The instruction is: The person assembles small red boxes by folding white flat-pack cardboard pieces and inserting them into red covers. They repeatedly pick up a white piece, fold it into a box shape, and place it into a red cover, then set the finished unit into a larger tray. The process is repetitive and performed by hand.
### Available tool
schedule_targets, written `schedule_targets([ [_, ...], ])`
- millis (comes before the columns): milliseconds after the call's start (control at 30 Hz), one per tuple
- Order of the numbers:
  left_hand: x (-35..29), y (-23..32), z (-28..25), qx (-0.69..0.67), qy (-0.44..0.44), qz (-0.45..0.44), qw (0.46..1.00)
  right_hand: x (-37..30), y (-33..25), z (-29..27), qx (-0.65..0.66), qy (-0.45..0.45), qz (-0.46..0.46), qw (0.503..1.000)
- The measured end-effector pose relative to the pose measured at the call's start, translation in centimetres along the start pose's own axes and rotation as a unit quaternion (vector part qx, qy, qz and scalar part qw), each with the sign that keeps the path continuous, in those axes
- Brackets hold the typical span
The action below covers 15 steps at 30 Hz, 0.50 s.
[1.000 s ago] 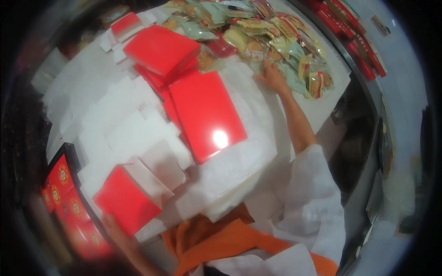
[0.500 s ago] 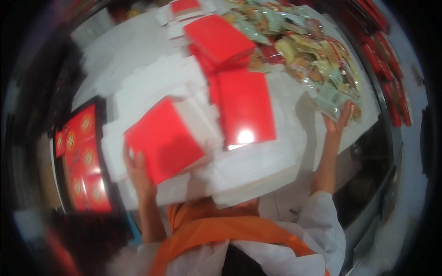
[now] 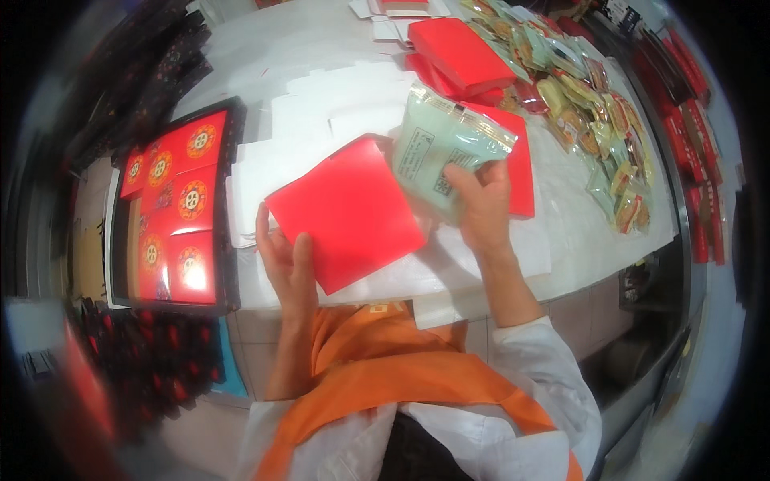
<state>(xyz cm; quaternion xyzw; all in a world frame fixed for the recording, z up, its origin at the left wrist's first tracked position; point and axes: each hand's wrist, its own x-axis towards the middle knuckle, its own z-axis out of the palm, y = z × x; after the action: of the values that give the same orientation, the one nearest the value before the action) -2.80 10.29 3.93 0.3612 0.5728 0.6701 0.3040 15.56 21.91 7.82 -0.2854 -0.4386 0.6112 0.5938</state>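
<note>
A red square box (image 3: 345, 212) is tilted in my left hand (image 3: 287, 268), with the thumb on its near face and the fingers at its left edge. Its right side, toward the packet, looks open, though I cannot see inside. My right hand (image 3: 485, 204) grips a pale green sealed packet (image 3: 425, 144) right beside that side, thumb on the front. Behind the right hand lies another red box (image 3: 523, 172), partly covered. Further back, more red boxes (image 3: 461, 52) are stacked. Loose packets (image 3: 605, 120), green, yellow and clear, are heaped at the far right of the table.
On the left stands a black-rimmed tray (image 3: 231, 272) holding several red boxes with round printed emblems. White flat card pieces (image 3: 321, 100) lie across the table middle. Dark patterned items (image 3: 156, 353) are piled below the tray. Red boxes (image 3: 694, 144) line the right side.
My right hand has come from the packet heap to the middle, carrying a green packet. My left hand keeps the red box, now turned and more upright. The view has shifted.
</note>
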Motion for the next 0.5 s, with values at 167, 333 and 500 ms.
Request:
schedule_targets([
  [167, -0.1, -2.0, 0.2, -0.015, 0.005, 0.018, 1.0, 1.0, 2.1, 2.1, -0.008, 0.03, -0.01, 0.999],
  [333, 1.1, -3.0, -0.4, -0.074, 0.036, -0.043, 0.996, 0.4, 2.8, 0.5, -0.119, -0.053, 0.046, 0.99],
  [500, 1.5, -3.3, -0.2, -0.132, 0.036, -0.074, 0.988, 0.0, 1.3, -1.1, -0.175, -0.043, 0.101, 0.978],
])
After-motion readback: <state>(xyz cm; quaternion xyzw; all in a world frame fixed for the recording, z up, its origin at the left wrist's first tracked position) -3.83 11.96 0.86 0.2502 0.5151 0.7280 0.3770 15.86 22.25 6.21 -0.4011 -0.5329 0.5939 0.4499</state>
